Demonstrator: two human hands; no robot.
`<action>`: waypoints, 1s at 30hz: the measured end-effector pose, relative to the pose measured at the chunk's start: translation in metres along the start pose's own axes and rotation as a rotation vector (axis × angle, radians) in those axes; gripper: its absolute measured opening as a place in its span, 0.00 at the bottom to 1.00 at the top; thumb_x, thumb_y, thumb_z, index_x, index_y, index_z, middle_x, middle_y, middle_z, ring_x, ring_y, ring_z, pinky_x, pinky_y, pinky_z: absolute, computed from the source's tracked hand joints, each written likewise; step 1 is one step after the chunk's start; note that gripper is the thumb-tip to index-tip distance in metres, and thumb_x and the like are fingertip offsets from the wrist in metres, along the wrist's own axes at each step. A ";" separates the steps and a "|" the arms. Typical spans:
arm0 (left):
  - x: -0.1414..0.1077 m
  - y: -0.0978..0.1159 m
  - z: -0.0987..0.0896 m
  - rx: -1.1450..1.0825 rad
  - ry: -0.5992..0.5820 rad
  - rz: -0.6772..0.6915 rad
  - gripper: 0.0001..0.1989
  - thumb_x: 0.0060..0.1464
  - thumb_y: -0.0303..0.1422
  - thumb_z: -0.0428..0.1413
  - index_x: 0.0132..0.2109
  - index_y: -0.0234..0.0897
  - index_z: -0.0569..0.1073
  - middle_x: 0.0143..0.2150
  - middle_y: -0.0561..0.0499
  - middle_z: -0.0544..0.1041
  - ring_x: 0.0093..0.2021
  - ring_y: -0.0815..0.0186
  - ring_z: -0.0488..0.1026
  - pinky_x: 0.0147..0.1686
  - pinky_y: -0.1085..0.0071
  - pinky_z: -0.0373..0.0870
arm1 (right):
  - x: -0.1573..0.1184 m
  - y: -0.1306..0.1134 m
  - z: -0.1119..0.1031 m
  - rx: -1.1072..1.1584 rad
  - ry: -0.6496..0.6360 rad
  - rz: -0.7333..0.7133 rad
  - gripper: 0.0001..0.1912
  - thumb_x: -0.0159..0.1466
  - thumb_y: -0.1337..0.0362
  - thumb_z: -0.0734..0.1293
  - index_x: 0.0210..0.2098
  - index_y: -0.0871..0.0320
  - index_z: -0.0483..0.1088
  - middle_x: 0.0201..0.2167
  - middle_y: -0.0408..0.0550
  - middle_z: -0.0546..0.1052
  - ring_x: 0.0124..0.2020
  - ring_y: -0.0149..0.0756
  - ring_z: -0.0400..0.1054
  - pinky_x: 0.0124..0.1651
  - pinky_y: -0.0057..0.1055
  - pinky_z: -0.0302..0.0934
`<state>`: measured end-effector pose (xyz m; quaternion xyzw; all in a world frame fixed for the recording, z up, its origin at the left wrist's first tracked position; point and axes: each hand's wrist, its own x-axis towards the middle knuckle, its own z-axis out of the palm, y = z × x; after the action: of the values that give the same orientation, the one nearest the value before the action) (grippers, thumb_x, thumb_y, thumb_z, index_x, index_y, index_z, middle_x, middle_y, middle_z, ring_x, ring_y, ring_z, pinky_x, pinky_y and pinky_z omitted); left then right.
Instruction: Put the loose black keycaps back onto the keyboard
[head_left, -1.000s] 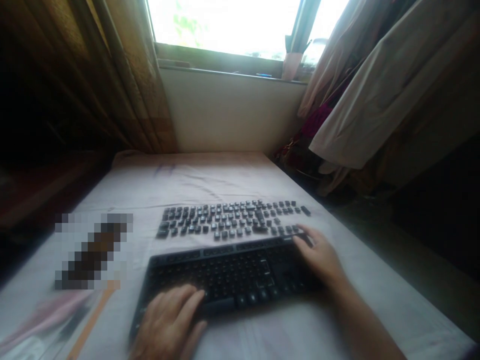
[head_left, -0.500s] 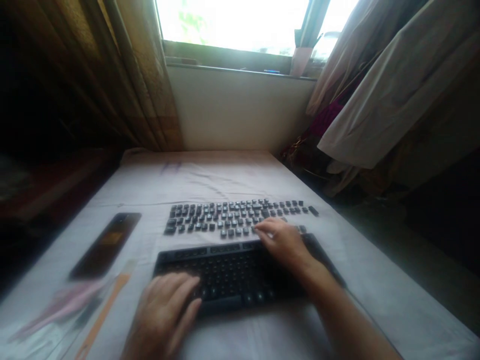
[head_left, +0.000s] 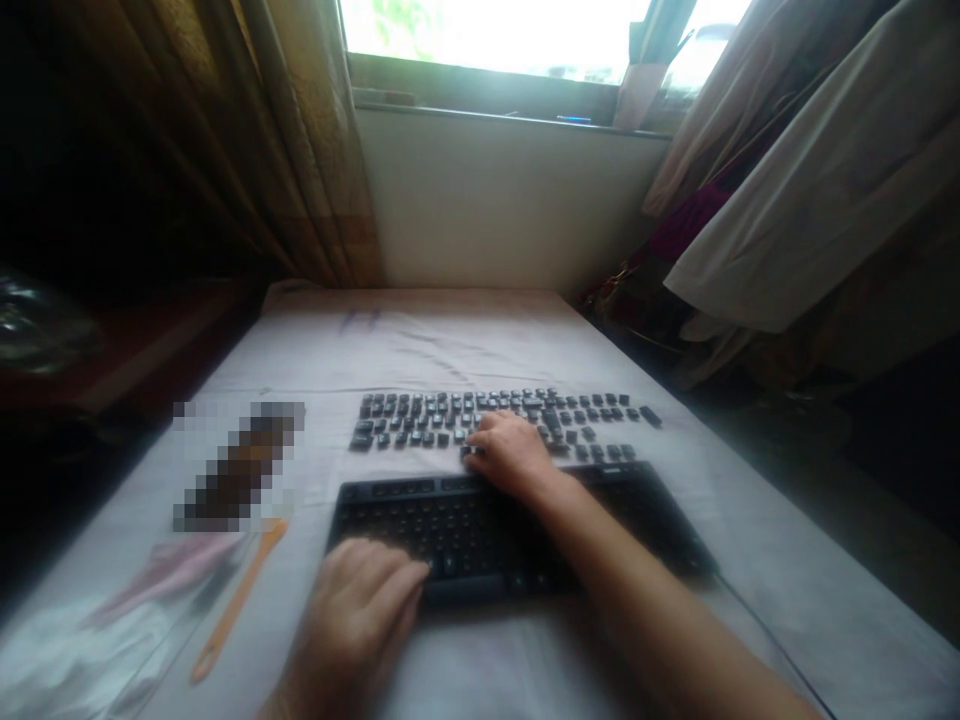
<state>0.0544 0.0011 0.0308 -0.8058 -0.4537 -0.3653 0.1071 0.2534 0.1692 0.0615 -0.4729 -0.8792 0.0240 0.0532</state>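
Observation:
A black keyboard (head_left: 495,585) lies on the cloth-covered table, some keys in place and other parts darker. My left hand (head_left: 360,600) is closed at its front left corner, fingertips against the keys and edge; the corner is hidden under it. Past the keyboard's far edge, my right hand (head_left: 514,455) reaches over to rows of loose black keycaps (head_left: 416,405). Its thumb and fingers close around a keycap (head_left: 466,454) in the nearest row. The hand covers several other keycaps, and the forearm crosses above the keyboard.
A pixelated dark phone-like object (head_left: 240,470) lies left. Nearer are an orange flat-handled tool (head_left: 236,605), a pink cloth-like item (head_left: 172,570) and whitish plastic (head_left: 112,650). The keyboard's cable (head_left: 772,640) runs off right. Curtains (head_left: 300,150) and hanging clothes (head_left: 795,200) flank the window.
My right hand has moved left along the near row of keycaps. My left thumb has come in against the fingers. The whole view has shifted slightly.

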 end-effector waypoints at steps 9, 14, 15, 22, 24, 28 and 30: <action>0.000 0.003 0.005 -0.034 -0.030 0.017 0.09 0.64 0.23 0.51 0.43 0.38 0.76 0.36 0.51 0.79 0.39 0.63 0.73 0.48 0.62 0.69 | 0.004 -0.002 0.001 -0.027 -0.048 -0.017 0.09 0.64 0.61 0.70 0.41 0.54 0.82 0.42 0.52 0.80 0.48 0.45 0.71 0.49 0.32 0.64; 0.002 0.005 0.003 -0.031 -0.037 0.040 0.09 0.65 0.25 0.51 0.42 0.38 0.76 0.35 0.51 0.78 0.38 0.64 0.73 0.47 0.63 0.70 | 0.003 -0.005 -0.009 0.007 -0.032 0.000 0.08 0.65 0.62 0.70 0.40 0.55 0.81 0.43 0.52 0.80 0.48 0.44 0.71 0.50 0.32 0.63; 0.001 0.005 0.003 -0.030 -0.039 0.046 0.09 0.65 0.25 0.51 0.42 0.38 0.76 0.35 0.51 0.78 0.38 0.64 0.73 0.47 0.63 0.70 | -0.001 -0.006 -0.013 0.019 -0.018 0.013 0.08 0.65 0.62 0.69 0.41 0.55 0.81 0.44 0.53 0.80 0.48 0.43 0.71 0.50 0.32 0.63; -0.007 0.015 0.004 -0.081 -0.066 0.143 0.12 0.66 0.23 0.48 0.43 0.37 0.77 0.35 0.51 0.79 0.38 0.64 0.73 0.46 0.65 0.71 | -0.072 -0.020 -0.018 0.370 0.077 -0.066 0.05 0.65 0.64 0.71 0.41 0.56 0.78 0.40 0.48 0.79 0.42 0.39 0.74 0.46 0.32 0.66; -0.007 0.018 0.005 -0.101 -0.081 0.152 0.12 0.66 0.24 0.48 0.44 0.37 0.77 0.34 0.51 0.79 0.37 0.65 0.72 0.45 0.66 0.71 | -0.091 -0.024 -0.009 0.435 0.048 -0.098 0.05 0.63 0.66 0.72 0.39 0.56 0.78 0.37 0.47 0.80 0.39 0.38 0.74 0.43 0.32 0.67; -0.005 0.018 0.008 -0.050 -0.093 0.131 0.14 0.67 0.25 0.48 0.48 0.37 0.78 0.37 0.50 0.79 0.40 0.64 0.73 0.49 0.65 0.70 | -0.106 -0.030 0.004 0.438 -0.012 -0.066 0.06 0.61 0.69 0.72 0.39 0.56 0.78 0.37 0.47 0.80 0.39 0.39 0.75 0.41 0.32 0.66; -0.006 0.017 0.009 -0.010 -0.100 0.116 0.14 0.68 0.26 0.48 0.49 0.38 0.78 0.39 0.50 0.79 0.42 0.64 0.73 0.50 0.64 0.70 | -0.106 -0.031 0.006 0.432 -0.026 -0.063 0.06 0.61 0.69 0.72 0.39 0.56 0.78 0.37 0.47 0.80 0.39 0.39 0.75 0.42 0.32 0.66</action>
<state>0.0709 -0.0084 0.0232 -0.8485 -0.4093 -0.3199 0.1012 0.2848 0.0638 0.0511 -0.4226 -0.8685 0.2163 0.1427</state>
